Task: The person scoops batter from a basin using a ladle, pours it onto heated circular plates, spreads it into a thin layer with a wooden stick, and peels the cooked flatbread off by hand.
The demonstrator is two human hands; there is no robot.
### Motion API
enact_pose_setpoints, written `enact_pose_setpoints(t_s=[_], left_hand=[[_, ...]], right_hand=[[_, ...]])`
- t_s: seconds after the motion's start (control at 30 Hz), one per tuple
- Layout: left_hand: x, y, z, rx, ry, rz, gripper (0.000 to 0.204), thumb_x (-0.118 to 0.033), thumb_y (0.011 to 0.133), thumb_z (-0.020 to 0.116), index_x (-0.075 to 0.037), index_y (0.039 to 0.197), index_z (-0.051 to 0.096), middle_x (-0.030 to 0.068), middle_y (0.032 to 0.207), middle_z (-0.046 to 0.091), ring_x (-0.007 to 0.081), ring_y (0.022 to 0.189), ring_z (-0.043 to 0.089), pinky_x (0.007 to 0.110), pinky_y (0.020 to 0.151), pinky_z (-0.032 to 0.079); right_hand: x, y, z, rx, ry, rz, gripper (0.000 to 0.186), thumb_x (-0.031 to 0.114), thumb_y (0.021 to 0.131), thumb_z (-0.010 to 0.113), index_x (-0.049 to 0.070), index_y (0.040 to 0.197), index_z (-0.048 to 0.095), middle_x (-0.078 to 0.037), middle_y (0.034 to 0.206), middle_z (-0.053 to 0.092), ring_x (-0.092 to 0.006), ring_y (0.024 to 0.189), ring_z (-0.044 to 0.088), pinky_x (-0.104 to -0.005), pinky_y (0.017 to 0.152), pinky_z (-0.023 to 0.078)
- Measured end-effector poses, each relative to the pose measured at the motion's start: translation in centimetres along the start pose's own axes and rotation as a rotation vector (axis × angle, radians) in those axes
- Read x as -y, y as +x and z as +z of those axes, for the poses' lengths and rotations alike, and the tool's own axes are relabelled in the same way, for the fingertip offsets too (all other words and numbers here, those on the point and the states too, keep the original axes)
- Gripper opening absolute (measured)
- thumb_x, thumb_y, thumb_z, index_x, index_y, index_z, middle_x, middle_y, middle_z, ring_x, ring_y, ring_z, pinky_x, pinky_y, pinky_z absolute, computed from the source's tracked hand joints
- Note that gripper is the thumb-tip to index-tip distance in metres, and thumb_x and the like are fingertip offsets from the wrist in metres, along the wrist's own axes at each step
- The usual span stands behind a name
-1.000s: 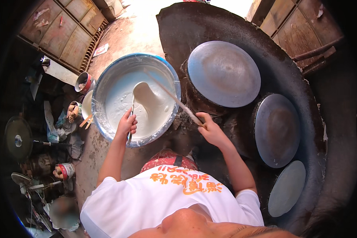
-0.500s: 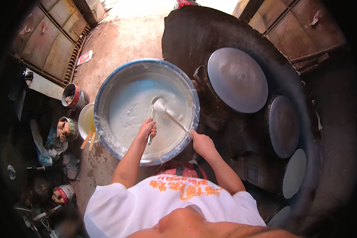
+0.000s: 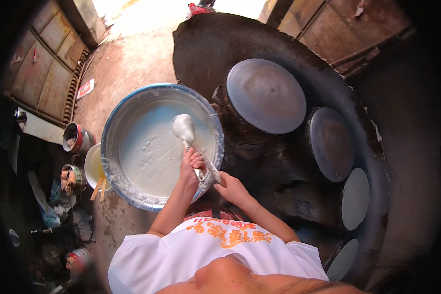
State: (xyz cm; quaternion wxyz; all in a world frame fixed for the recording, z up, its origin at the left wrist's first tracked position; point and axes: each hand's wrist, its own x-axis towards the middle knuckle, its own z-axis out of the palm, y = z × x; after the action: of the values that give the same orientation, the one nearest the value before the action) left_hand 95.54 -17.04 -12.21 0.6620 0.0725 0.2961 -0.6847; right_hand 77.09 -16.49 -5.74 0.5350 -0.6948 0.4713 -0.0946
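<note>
My left hand (image 3: 192,165) is closed around the handle of a ladle (image 3: 183,125), whose bowl is covered in white batter and hangs above a big blue basin (image 3: 113,171). White batter (image 3: 149,154) covers the bottom of the basin, and splashes coat its rim. Just to the right, my right hand (image 3: 234,189) grips the near end of a batter-coated stick (image 3: 209,164). The stick slants away toward the ladle's neck and crosses close to it; whether they touch I cannot tell.
A dark curved stove top (image 3: 206,49) on the right bears several round griddles, the largest griddle (image 3: 267,95) at the far end. Left of the basin stand a pale bowl (image 3: 90,166) with wooden sticks and several cans (image 3: 73,179). Rusty metal doors (image 3: 49,54) stand at the far left.
The ladle has come up out of the batter toward me. My right hand has drawn the stick nearer, beside my left hand. The view has shifted, so the surroundings sit further left.
</note>
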Motion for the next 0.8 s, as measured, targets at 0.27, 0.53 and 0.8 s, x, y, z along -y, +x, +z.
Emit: enact_pose_setpoints(t_s=[0.27,0.53,0.8], left_hand=[[6.0,-10.9,17.3,0.544,0.067,-0.26,0.04,-0.027,0.101,0.037,-0.009,0.066,0.033,-0.002,0.049,0.03,0.0073,0.033,0.032,0.021,0.03,0.032],[7.0,-15.4,32.2,1.087,0.326,-0.347,0.038,-0.028,0.101,0.037,-0.007,0.069,0.034,-0.0019,0.053,0.032,0.0059,0.033,0.034,0.019,0.027,0.035],[-0.5,-12.4,19.1,0.478,0.078,-0.411,0.042,-0.034,0.101,0.036,-0.008,0.068,0.034,-0.0044,0.046,0.031,0.0062,0.035,0.033,0.02,0.032,0.035]], right_hand=[[11.0,-4.1,-10.3,0.336,0.942,-0.004,0.022,0.017,0.099,0.043,0.007,0.117,0.049,-0.003,0.062,0.05,-0.0072,0.042,0.043,-0.0219,0.035,0.033],[23.8,-5.3,-14.6,0.25,0.982,-0.509,0.036,0.018,0.099,0.043,0.013,0.134,0.044,-0.009,0.063,0.053,-0.0115,0.038,0.04,-0.0227,0.035,0.032],[10.6,-1.6,-5.8,0.144,0.998,-0.047,0.024,0.017,0.098,0.044,0.006,0.119,0.05,-0.007,0.063,0.054,-0.0104,0.039,0.042,-0.0226,0.037,0.034]])
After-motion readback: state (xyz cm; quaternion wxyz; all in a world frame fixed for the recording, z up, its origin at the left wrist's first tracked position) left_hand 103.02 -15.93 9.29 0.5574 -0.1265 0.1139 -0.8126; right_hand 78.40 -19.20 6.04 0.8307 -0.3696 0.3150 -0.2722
